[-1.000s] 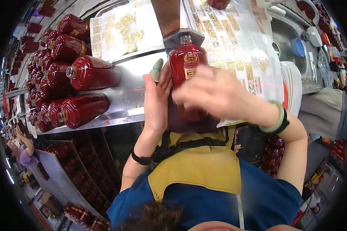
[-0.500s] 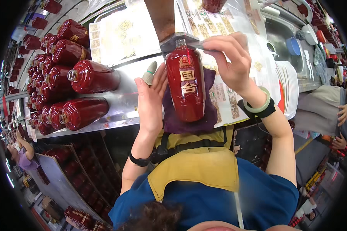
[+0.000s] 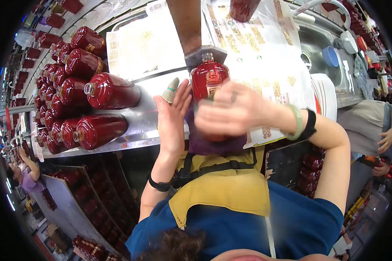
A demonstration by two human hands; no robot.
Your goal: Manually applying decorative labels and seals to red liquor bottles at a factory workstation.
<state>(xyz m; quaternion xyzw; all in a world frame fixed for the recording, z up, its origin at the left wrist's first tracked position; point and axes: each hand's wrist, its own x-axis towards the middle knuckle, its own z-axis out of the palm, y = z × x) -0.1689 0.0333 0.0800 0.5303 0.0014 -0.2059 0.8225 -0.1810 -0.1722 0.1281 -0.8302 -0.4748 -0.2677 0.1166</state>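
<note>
R fingers (image 3: pixel 210 119) blurred over red btl (image 3: pixel 208 77), L hand (image 3: pixel 171 124) alongside.

The blurred right hand (image 3: pixel 233 111) covers the lower front of a red bottle (image 3: pixel 207 80); whether it touches the glass is unclear. Beside the bottle the left hand (image 3: pixel 172 126) is spread, one finger capped with a pale cot (image 3: pixel 170 91). Purple cloth (image 3: pixel 220 148) shows below. More red bottles (image 3: pixel 113 91) crowd the left; gold-patterned sheets (image 3: pixel 276 52) and a sink (image 3: pixel 315 45) lie right
</note>
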